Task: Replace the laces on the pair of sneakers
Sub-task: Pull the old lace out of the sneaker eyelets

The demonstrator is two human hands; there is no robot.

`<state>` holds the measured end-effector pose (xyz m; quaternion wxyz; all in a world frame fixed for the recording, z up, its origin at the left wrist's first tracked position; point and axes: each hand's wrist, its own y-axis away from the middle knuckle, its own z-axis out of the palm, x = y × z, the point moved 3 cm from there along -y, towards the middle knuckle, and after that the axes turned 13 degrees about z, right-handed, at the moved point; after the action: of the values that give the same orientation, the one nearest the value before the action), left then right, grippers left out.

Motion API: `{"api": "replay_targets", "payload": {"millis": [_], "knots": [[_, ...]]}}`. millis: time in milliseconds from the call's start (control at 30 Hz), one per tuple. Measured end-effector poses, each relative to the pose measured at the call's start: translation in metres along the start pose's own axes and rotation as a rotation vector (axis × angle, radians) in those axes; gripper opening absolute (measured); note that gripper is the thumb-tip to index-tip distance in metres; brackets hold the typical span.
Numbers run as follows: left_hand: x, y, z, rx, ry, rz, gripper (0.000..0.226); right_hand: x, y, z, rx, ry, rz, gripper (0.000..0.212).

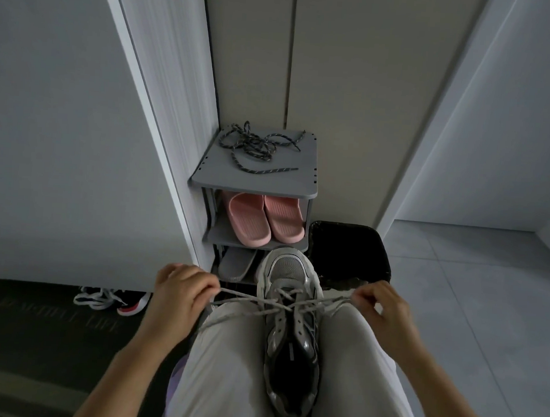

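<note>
At the far left a laced shoe (pixel 110 299) lies on the dark mat (pixel 34 338); whether it is the pair's second cannot be told. The person's left hand (pixel 181 291) is curled round one end of the pale lace (pixel 333 305), pinching it and drawing it out to the side. Behind, dark speckled laces (pixel 258 149) lie in a loose tangle on top of the grey shoe rack (pixel 301 181), well apart from the work. The sneaker (pixel 292 322) sits between the person's thighs, toe pointing away, with the pale lace crossed through the lower eyelets and the upper eyelets not yet threaded. The right hand (pixel 380 306) pinches the other end, pulled out the opposite way. The step appears to be snugging a fresh crossing. To do it well, both ends should probably be pulled with equal force so that the two tails come out the same length, and the crossings nearer the toe should lie flat without twist before the next eyelets are entered. Gripping close to the tips would likely make threading easier, and the thighs need to keep the sneaker from tipping sideways.
</note>
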<state>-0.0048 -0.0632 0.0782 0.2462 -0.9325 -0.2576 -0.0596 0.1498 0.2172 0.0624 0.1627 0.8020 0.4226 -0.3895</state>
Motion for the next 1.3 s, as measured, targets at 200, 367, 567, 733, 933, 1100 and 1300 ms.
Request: {"api": "replay_targets", "payload": {"millis": [200,367,567,733,933,1100,1300], "knots": [[0.061,-0.029,0.032,-0.149,0.04,0.211,0.026,-0.039,0.0,0.042,-0.152,0.079,-0.154,0.037],[0.073,-0.043,0.034,-0.166,0.009,0.288,0.023,-0.052,-0.004,0.055,-0.157,-0.044,-0.035,0.041],[0.072,-0.034,0.034,-0.207,0.17,0.178,0.037,-0.069,0.02,0.032,0.116,0.111,-0.066,0.02],[0.081,-0.045,0.041,-0.211,0.145,0.137,0.023,-0.06,0.029,0.05,-0.18,0.169,0.195,0.036],[0.066,-0.039,0.032,-0.141,0.368,0.063,0.019,-0.058,0.015,0.043,-0.387,0.039,0.32,0.01],[0.034,-0.023,-0.003,-0.028,0.455,-0.151,0.008,-0.056,0.019,0.042,-0.549,-0.326,0.427,0.007],[-0.01,-0.002,-0.044,-0.109,0.307,-0.304,0.021,-0.054,0.013,0.055,-0.219,-0.2,0.341,0.007]]}}
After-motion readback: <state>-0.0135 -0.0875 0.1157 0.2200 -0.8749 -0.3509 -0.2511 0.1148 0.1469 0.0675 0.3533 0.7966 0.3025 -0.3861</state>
